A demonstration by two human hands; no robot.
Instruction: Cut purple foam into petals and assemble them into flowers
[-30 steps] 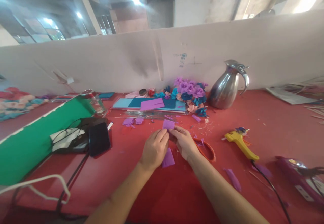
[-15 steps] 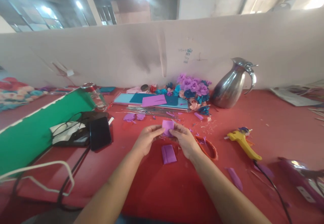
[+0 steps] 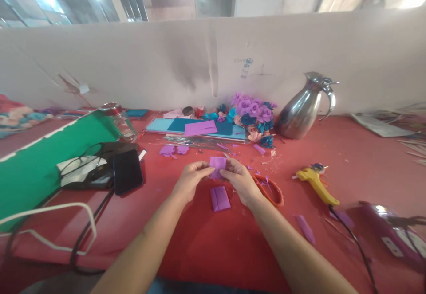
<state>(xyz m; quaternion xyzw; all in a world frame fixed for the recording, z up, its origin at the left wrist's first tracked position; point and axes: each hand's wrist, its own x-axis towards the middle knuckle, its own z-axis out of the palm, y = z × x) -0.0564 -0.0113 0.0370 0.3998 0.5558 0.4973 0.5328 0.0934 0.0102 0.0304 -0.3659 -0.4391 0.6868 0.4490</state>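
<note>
Between my two hands is a small square of purple crepe paper (image 3: 218,166), held up just above the table. My left hand (image 3: 191,178) pinches its left side with the thumb on the near face. On the right side my right hand (image 3: 240,179) grips it the same way; the other fingers are partly hidden behind. Below the hands a folded purple paper piece (image 3: 220,198) lies flat on the red table. Orange-handled scissors (image 3: 278,195) rest beside my right hand, their blades mostly hidden by it.
A yellow glue gun (image 3: 316,184) with a black cord lies at right, near a steel jug (image 3: 301,112). Paper flowers (image 3: 253,107) and stacked coloured sheets (image 3: 159,125) are at the back. A phone (image 3: 128,172), glass jar (image 3: 121,123) and green board (image 3: 49,165) stand left.
The view has shifted slightly, so most things sit a little further left and higher. Both hands keep their hold on the purple paper square, which looks slightly more upright.
</note>
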